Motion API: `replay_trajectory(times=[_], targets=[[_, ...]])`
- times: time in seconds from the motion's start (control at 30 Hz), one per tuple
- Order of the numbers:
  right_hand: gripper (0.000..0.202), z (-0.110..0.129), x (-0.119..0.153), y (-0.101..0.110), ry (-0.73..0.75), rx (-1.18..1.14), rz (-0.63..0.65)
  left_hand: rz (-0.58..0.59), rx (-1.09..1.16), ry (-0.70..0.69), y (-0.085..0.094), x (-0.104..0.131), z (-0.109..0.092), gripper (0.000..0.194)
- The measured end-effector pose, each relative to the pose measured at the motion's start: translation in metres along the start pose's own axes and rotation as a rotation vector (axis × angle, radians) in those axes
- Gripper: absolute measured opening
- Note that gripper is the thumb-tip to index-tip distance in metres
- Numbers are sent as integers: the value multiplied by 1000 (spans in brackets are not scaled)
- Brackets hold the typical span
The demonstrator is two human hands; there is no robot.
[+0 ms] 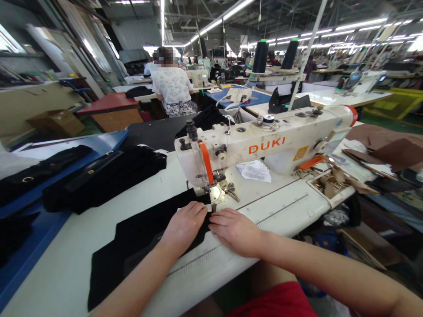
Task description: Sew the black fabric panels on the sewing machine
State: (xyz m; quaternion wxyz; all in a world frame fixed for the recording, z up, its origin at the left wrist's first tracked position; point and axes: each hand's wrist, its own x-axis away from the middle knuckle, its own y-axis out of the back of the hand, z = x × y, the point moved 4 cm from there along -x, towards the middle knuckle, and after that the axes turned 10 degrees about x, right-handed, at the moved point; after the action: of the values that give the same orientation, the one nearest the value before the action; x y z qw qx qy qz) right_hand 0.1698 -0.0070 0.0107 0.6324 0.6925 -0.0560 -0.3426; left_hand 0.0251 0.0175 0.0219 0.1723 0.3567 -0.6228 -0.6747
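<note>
- Far left: a blue table (20, 264), carrying black items, adjoins the left edge of my white bench (66, 246); a larger black bag-like piece (105, 180) lies across that border.
- Left of centre: the black fabric (109, 259), my workpiece, lies flat toward the bench's near edge, its inner end reaching the needle end of the sewing machine (231, 145). I judge that its long trailing part should lie unwrinkled, so that nothing drags on the stitch line.
- Centre: my left hand (187, 224) rests on the fabric with bent fingers, pressing over a white strip (209, 207); its thumb is hidden, so I cannot tell whether it also pinches. Light, even pressure should keep the strip square.
- Right of centre: my right hand (236, 229), fingers together, meets the fabric's inner end just beside the needle end; whether it grips or merely steadies, I cannot tell. Fingertips are best kept outside the needle's path, guiding rather than pulling.
- Farther right: a stack of white slips (254, 171) lies beneath the machine's arm, and a tray of small metal parts (333, 182) sits at the bench's right end, both apart from my hands.
</note>
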Motion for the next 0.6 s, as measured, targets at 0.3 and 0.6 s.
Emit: replay_trajectory(times=[0.3, 0.6], targets=[[22, 0, 0, 0, 3, -10, -4, 18, -25, 33, -1, -1, -2, 22], [22, -1, 0, -1, -4, -14, -3, -49, 31, 3, -3, 2, -1, 22]])
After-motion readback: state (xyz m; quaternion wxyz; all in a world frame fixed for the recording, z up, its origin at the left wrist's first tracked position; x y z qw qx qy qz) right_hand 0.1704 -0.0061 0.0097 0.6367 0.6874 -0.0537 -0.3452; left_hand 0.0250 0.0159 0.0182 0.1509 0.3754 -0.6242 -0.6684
